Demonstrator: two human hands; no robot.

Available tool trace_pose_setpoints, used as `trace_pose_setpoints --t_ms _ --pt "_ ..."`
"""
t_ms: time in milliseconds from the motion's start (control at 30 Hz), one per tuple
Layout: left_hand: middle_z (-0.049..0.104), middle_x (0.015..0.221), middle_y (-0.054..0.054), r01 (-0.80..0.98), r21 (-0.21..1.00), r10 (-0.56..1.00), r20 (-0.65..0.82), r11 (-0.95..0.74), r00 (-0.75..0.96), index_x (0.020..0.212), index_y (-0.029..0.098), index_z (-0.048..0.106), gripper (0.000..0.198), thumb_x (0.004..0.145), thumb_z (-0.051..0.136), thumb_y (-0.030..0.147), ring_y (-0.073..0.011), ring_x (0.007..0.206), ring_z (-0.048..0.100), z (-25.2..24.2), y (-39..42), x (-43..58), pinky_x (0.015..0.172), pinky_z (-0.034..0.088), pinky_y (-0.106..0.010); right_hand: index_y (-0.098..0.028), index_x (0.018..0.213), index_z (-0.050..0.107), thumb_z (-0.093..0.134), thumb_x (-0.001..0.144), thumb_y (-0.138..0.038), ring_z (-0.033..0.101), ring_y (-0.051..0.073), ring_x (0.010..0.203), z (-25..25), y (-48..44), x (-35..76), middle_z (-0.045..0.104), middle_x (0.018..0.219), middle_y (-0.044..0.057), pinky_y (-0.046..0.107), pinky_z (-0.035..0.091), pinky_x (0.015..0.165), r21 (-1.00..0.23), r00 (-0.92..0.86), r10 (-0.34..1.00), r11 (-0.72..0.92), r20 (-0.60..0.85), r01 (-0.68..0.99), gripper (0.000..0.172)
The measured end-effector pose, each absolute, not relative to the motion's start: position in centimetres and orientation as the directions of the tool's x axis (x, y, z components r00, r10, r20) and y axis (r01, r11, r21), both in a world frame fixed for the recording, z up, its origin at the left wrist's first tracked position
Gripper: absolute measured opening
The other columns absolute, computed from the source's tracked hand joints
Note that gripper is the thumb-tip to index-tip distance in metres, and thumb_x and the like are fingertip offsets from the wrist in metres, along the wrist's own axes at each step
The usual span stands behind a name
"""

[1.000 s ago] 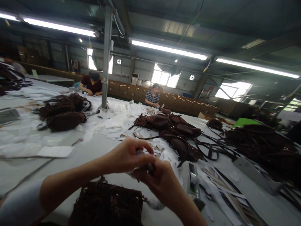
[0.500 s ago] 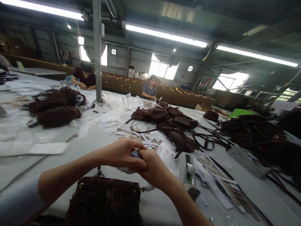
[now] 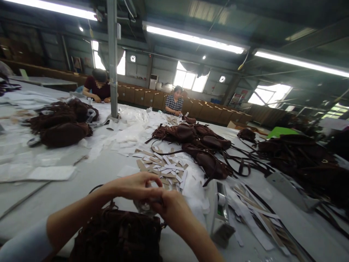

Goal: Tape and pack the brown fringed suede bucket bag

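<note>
My left hand (image 3: 140, 186) and my right hand (image 3: 170, 205) meet above a dark brown bag (image 3: 122, 233) in front of me. Their fingers are curled together around a small piece, mostly hidden, that I cannot make out. Something clear and crinkled, like plastic wrap (image 3: 144, 208), shows just under the left hand. The bag has gathered fabric and small metal rings, and its top edge lies right below my hands. To the right of my right hand stands a tape dispenser (image 3: 220, 214).
A heap of paper and card strips (image 3: 163, 167) lies beyond my hands. More brown bags (image 3: 209, 160) with long straps spread behind it, others (image 3: 65, 127) at left and a large pile (image 3: 300, 156) at right. A metal post (image 3: 112, 58) rises from the table; two people work across it.
My hands have come down closer to the bag, still together. More of the strip heap and the tape dispenser now shows.
</note>
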State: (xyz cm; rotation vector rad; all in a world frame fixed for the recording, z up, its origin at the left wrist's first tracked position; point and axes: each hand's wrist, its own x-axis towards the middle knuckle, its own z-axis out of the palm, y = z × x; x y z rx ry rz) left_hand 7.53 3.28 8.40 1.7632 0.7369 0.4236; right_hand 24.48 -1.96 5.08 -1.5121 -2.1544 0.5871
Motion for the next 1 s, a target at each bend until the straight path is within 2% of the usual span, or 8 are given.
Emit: trace_pose_setpoints --t_ms 133,300,500,567,667,767,867,1000 --pt "0.065 0.069 0.001 0.339 0.882 0.677 -0.031 -0.328 0.735 0.09 0.018 0.069 0.031 0.071 0.067 0.042 -0.0138 0.06 0.056 8.5 3.1 7.7 0.052 0.039 -0.02 -0.018 0.071 0.067 0.07 0.068 -0.027 0.055 0.015 0.06 5.4 -1.9 24.0 0.061 0.064 -0.001 0.023 0.033 0.052 -0.672 -0.322 0.941 0.306 0.106 0.674 0.01" --pt "0.058 0.059 0.003 0.073 0.997 0.868 -0.027 -0.011 0.496 0.096 0.013 0.064 0.041 0.071 0.069 0.046 -0.0078 0.046 0.047 6.3 3.5 9.3 0.044 0.034 -0.017 -0.02 0.095 0.067 0.074 0.066 -0.032 0.052 0.012 0.062 5.0 -1.2 24.6 0.061 0.071 -0.005 0.022 0.039 0.057 -0.849 -0.271 0.96 0.2 0.069 0.49 0.031" --pt "0.046 0.047 0.01 -0.323 0.911 0.953 -0.18 0.255 0.245 0.087 0.018 0.054 0.042 0.07 0.066 0.055 -0.0033 0.032 0.036 2.8 3.6 10.3 0.032 0.018 -0.013 -0.016 0.089 0.062 0.057 0.081 -0.048 0.049 0.012 0.059 1.4 -0.9 25.1 0.057 0.069 -0.002 0.023 0.041 0.056 -0.964 -0.211 0.976 0.107 0.055 0.245 0.033" --pt "0.046 0.045 0.01 -0.252 0.935 0.942 -0.174 0.249 0.286 0.088 0.019 0.053 0.043 0.073 0.06 0.058 -0.0047 0.032 0.037 2.2 3.7 10.0 0.032 0.019 -0.013 -0.015 0.087 0.063 0.056 0.082 -0.049 0.05 0.012 0.061 0.5 -1.2 25.2 0.058 0.07 -0.001 0.023 0.041 0.057 -0.954 -0.224 0.973 0.12 0.057 0.275 0.034" --pt "0.053 0.048 0.005 0.084 0.989 0.833 -0.145 0.118 0.533 0.089 0.016 0.062 0.044 0.075 0.059 0.058 -0.0074 0.038 0.044 2.1 3.9 9.1 0.037 0.028 -0.015 -0.016 0.08 0.066 0.061 0.08 -0.047 0.051 0.013 0.06 -0.2 -1.6 25.3 0.058 0.064 -0.001 0.023 0.037 0.054 -0.888 -0.277 0.961 0.125 -0.003 0.442 0.031" --pt "0.06 0.058 0.001 0.231 0.972 0.728 -0.136 -0.032 0.672 0.084 0.014 0.068 0.039 0.071 0.066 0.051 -0.0101 0.049 0.05 2.2 4.2 8.6 0.044 0.033 -0.017 -0.019 0.089 0.067 0.068 0.074 -0.043 0.055 0.016 0.065 -0.4 -1.5 25.5 0.062 0.069 -0.001 0.024 0.038 0.056 -0.866 -0.296 0.955 0.137 -0.013 0.481 0.029" --pt "0.058 0.057 0.001 0.157 0.987 0.825 -0.102 0.016 0.555 0.082 0.013 0.068 0.041 0.072 0.064 0.052 -0.0097 0.046 0.046 1.6 4.6 8.8 0.043 0.032 -0.019 -0.019 0.103 0.061 0.058 0.081 -0.052 0.054 0.014 0.058 -1.0 -0.8 26.2 0.06 0.067 -0.002 0.025 0.041 0.054 -0.958 -0.288 0.958 0.076 -0.007 0.277 0.04" --pt "0.051 0.049 0.003 0.08 0.996 0.937 -0.071 0.046 0.343 0.076 0.011 0.067 0.046 0.073 0.061 0.057 -0.007 0.041 0.037 0.0 5.5 9.0 0.041 0.026 -0.019 -0.017 0.088 0.063 0.057 0.083 -0.054 0.057 0.014 0.069 -2.9 -0.6 27.9 0.063 0.074 0.001 0.027 0.044 0.067 -0.991 -0.204 0.975 -0.061 -0.085 0.119 0.038"
